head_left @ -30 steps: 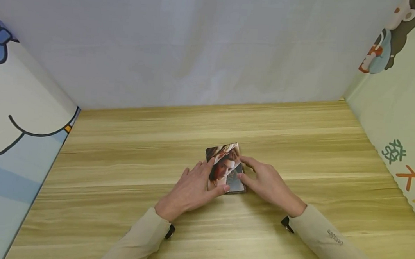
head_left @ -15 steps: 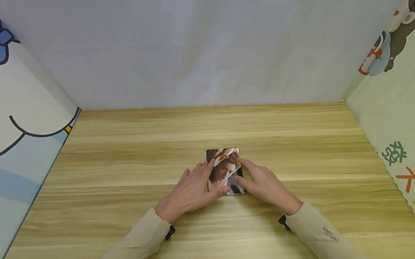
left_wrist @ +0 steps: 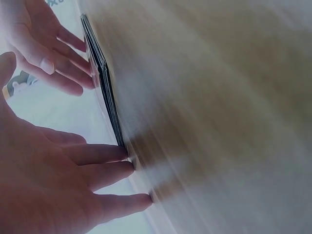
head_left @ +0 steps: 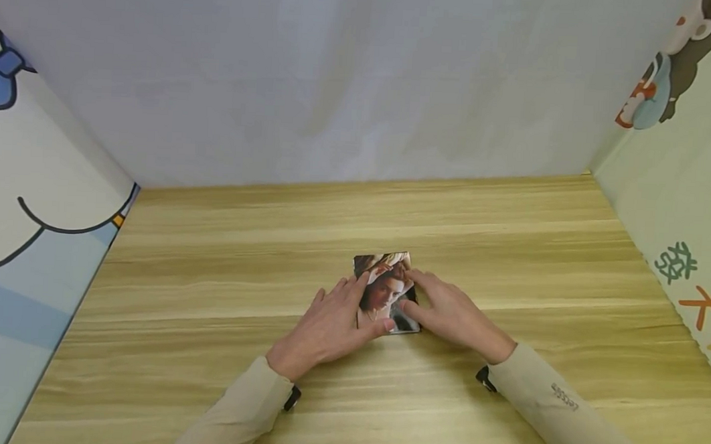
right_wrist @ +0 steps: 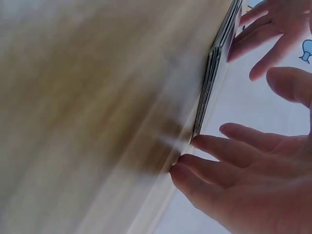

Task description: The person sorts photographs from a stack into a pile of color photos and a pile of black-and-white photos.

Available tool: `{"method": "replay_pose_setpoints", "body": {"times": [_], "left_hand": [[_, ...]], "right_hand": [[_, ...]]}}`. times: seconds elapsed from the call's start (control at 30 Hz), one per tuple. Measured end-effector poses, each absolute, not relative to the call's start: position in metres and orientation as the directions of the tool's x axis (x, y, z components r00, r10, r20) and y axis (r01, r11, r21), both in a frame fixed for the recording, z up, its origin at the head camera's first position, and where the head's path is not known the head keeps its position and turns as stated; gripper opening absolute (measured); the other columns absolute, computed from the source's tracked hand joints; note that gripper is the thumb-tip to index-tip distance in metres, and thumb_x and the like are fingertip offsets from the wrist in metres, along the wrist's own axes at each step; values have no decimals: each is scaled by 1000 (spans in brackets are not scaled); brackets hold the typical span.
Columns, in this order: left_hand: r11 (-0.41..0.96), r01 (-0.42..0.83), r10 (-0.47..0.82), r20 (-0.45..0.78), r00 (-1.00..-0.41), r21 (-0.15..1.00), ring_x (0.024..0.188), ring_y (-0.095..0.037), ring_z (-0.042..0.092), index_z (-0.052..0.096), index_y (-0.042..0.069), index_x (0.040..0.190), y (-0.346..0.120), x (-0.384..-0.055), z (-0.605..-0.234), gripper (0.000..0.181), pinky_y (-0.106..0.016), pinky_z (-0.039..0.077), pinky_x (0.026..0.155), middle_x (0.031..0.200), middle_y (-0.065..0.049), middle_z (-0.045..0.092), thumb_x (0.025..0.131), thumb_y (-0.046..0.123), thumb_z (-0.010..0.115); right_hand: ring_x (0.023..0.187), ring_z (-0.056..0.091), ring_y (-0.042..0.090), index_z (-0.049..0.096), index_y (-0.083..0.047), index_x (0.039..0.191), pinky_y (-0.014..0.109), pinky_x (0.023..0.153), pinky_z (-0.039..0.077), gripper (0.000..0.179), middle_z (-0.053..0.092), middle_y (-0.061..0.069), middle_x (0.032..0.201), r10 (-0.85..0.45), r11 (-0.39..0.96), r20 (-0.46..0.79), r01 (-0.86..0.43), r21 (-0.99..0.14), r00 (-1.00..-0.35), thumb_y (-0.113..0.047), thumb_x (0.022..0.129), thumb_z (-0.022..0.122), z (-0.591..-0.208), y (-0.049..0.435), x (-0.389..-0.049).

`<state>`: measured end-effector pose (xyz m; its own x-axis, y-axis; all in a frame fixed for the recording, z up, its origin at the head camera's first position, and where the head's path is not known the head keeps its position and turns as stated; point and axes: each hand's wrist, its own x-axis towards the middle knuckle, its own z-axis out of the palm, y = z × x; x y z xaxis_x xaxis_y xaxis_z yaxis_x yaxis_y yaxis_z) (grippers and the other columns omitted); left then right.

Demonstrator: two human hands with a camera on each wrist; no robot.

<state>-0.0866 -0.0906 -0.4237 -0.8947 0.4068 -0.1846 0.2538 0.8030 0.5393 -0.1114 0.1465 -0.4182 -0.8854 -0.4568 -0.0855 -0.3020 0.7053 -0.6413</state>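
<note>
A small stack of photo cards (head_left: 384, 300) lies flat on the wooden table, with a portrait print on top. My left hand (head_left: 326, 321) is at its left side, fingers straight and thumb reaching over the near corner. Opposite it, the fingertips of my right hand (head_left: 456, 316) meet the right edge, thumb over the top. Seen edge-on in the left wrist view, the stack's edge (left_wrist: 113, 105) shows several thin layers and a step partway along. In the right wrist view, an index fingertip is right at the end of the layered edge (right_wrist: 209, 78), with other fingertips on the table.
The wood-grain table (head_left: 240, 243) runs back to a pale cloth wall (head_left: 338, 100). A panel with a cartoon print (head_left: 51, 159) borders the left side. Along the right stands another printed panel (head_left: 647, 177) with coloured characters. Both wrists carry dark straps under light sleeves.
The top of the stack has turned slightly and shifted toward me, so its edges line up more squarely. My right hand has moved a little to the left; my left hand has stayed nearly still.
</note>
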Motion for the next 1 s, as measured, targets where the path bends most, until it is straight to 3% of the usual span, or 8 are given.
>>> {"method": "replay_pose_setpoints", "body": {"times": [0.4, 0.57, 0.63, 0.8, 0.87, 1.0], "left_hand": [[803, 256, 411, -189, -892, 539, 154, -38, 25, 21, 9, 166, -91, -87, -423, 103, -67, 18, 122, 167, -16, 29, 95, 78, 47], [799, 253, 408, -182, -895, 546, 154, -37, 24, 19, 8, 166, -92, -87, -423, 102, -67, 18, 122, 167, -17, 27, 95, 77, 46], [795, 250, 405, -176, -897, 553, 155, -37, 23, 19, 8, 166, -93, -87, -423, 102, -67, 18, 122, 167, -17, 27, 95, 77, 46], [767, 241, 395, -142, -908, 594, 155, -36, 24, 23, 9, 165, -95, -86, -423, 100, -69, 17, 121, 167, -16, 30, 95, 76, 46], [752, 236, 389, -126, -913, 615, 154, -34, 26, 23, 8, 165, -96, -85, -422, 98, -68, 18, 122, 166, -15, 31, 96, 75, 46], [722, 223, 373, -97, -923, 654, 152, -31, 32, 23, 7, 165, -97, -84, -421, 95, -62, 20, 124, 166, -13, 33, 99, 70, 48]], "right_hand": [[144, 39, 49, 51, -1, 151, 68, 114, 35, 59, 39, 27, 159, -459, 702, -58, -322, -635, -887, -30, 101, 64, -417, 147, -107], [142, 41, 50, 52, -3, 150, 68, 113, 36, 55, 41, 24, 158, -442, 696, -3, -341, -632, -897, -25, 102, 63, -416, 147, -105], [127, 58, 47, 53, -2, 150, 63, 105, 47, 54, 46, 22, 156, -427, 686, 31, -346, -640, -904, -21, 101, 63, -415, 147, -105], [101, 72, 37, 55, -3, 148, 52, 86, 60, 51, 61, 22, 140, -364, 649, 92, -323, -689, -927, -11, 99, 64, -414, 148, -106], [110, 71, 38, 56, -3, 148, 48, 84, 61, 50, 65, 24, 135, -343, 618, 96, -301, -727, -934, -8, 98, 64, -414, 148, -107], [106, 73, 35, 55, -2, 148, 31, 66, 57, 52, 67, 30, 126, -319, 554, 80, -254, -793, -945, -2, 96, 64, -414, 149, -108]]}}
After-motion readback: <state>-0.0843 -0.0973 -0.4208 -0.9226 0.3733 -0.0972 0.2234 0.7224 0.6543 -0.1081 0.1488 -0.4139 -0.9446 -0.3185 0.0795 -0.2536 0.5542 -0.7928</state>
